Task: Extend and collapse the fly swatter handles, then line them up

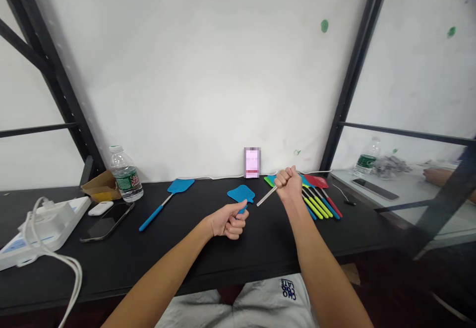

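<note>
My left hand is closed around a blue piece, possibly a handle; most of it is hidden by my fingers. Just behind that hand lies a blue fly swatter head with a short neck; whether it joins the blue piece I cannot tell. My right hand makes a fist around a shiny metal rod, whose bare end slants down to the left, apart from my left hand. Behind the right forearm, several fly swatters in blue, yellow-green and red lie side by side. Another blue fly swatter lies whole on the left.
On the black table, a water bottle, cardboard box, white case, phone and power strip with cables stand left. A lit phone leans on the wall. Beyond the right post, another person's hand shows.
</note>
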Demonstrator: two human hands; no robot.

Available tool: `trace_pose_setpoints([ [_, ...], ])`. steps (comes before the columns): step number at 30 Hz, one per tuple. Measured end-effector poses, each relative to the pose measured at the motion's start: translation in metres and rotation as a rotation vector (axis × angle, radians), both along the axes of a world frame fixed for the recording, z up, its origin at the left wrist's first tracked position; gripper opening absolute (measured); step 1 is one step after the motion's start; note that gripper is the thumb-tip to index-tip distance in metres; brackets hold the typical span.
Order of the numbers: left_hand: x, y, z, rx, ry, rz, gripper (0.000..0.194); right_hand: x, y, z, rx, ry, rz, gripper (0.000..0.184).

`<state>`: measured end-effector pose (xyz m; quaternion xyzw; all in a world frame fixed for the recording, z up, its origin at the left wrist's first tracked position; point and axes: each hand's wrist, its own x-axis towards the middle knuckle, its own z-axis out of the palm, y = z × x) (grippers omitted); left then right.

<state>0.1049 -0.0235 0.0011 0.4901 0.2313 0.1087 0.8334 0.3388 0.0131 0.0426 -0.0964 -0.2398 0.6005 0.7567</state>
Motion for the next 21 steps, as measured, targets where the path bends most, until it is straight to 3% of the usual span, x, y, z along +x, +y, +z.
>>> trace_pose_setpoints([
  [4, 0.004, 0.008, -0.004, 0.271, -0.1, 0.329, 0.045, -0.018, 0.006, -0.009, -0.076, -0.041, 0.075, 0.046],
  [7, 0.006, 0.013, -0.01, 0.461, -0.031, 0.555, 0.042, -0.048, 0.011, -0.014, -0.132, -0.131, 0.161, 0.046],
  [12, 0.002, 0.015, -0.013, 0.629, 0.173, 0.598, 0.044, -0.094, 0.016, -0.024, -0.145, -0.232, 0.271, 0.04],
  [16, -0.003, 0.019, -0.011, 0.805, 0.288, 0.68, 0.041, -0.108, 0.025, -0.038, -0.16, -0.443, 0.185, 0.036],
  [18, -0.005, 0.022, -0.011, 0.896, 0.33, 0.731, 0.041, -0.104, 0.03, -0.048, -0.136, -0.681, 0.077, 0.034],
  [21, -0.008, 0.026, -0.013, 0.885, 0.379, 0.738, 0.042, -0.093, 0.033, -0.059, -0.075, -1.068, -0.134, 0.036],
])
